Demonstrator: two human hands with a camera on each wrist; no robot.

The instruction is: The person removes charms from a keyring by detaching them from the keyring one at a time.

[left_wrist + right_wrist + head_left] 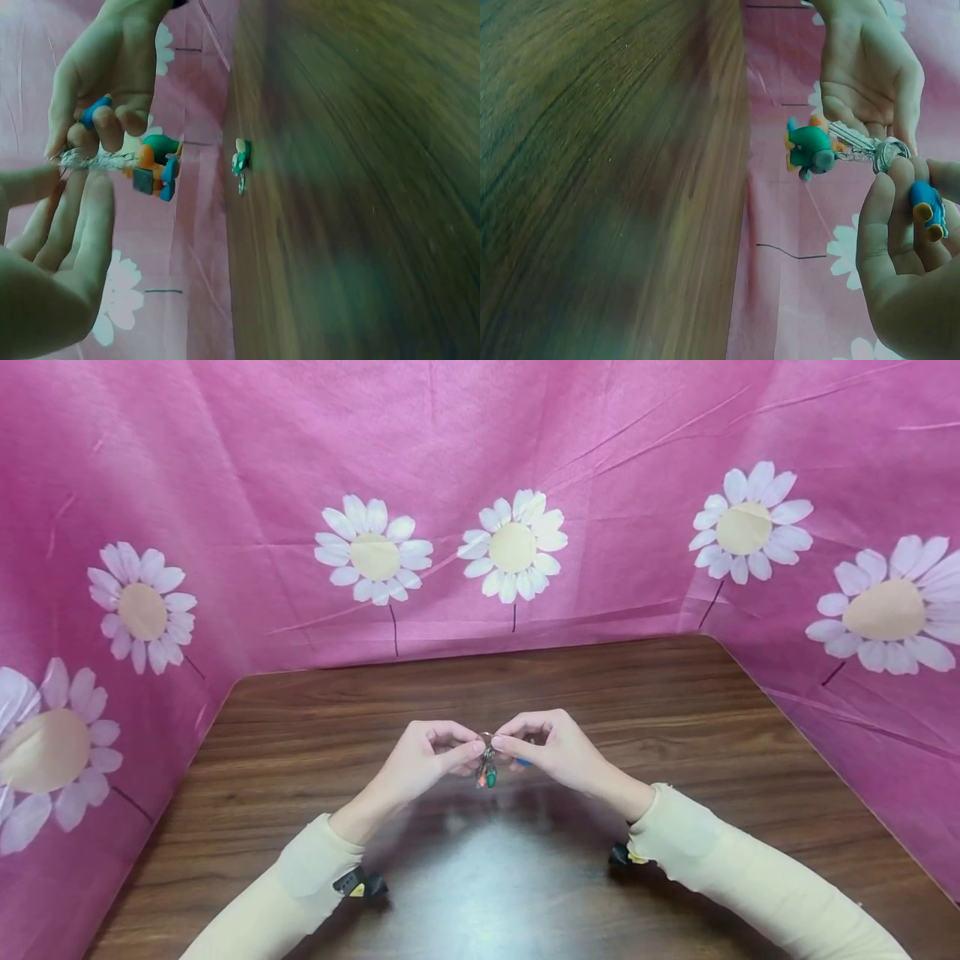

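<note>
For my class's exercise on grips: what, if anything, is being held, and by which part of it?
A bunch of keychains, pinched at its metal rings by the left hand and right hand. A blue figure lies in the right hand.

From here the wood-grain table (487,868) shines toward its near edge; creased cloth (442,435) lines the far edge — metallic ring (891,154), smooth plastic-looking green charm (810,147).

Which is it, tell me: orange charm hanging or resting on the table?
Hanging: the orange charm dangles from the metal ring pinched by the left hand and right hand, clear of the table.
</note>
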